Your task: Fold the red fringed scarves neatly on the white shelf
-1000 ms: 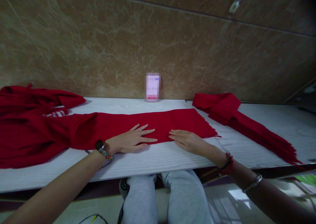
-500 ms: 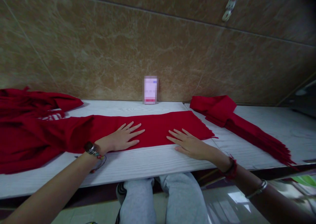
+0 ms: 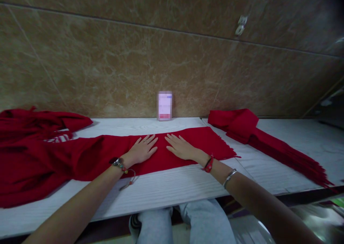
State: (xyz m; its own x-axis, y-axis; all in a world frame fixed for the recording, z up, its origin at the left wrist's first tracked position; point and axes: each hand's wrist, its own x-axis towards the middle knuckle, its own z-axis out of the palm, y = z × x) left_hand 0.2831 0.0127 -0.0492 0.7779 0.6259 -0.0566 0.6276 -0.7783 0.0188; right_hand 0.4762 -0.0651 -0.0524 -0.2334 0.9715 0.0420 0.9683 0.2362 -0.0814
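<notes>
A long red scarf with a fringed right end lies along the white wood-grain table. Its right stretch is flat, while the left part is bunched in loose folds. My left hand rests palm down on the middle of the scarf, fingers spread, with a ring on one finger. Just to its right, my right hand also lies flat on the cloth, its fingers pointing up and left. A small gap of red fabric separates the two hands. Neither hand grips anything.
A second red scarf, folded and fringed, lies at the right. More red cloth is heaped at the back left. A phone, its screen blurred, leans upright on the brown marbled wall behind the table.
My right hand has slid left over the scarf, from near its fringed end to beside my left hand. My left hand stays flat on the cloth. The view has tilted up slightly.
</notes>
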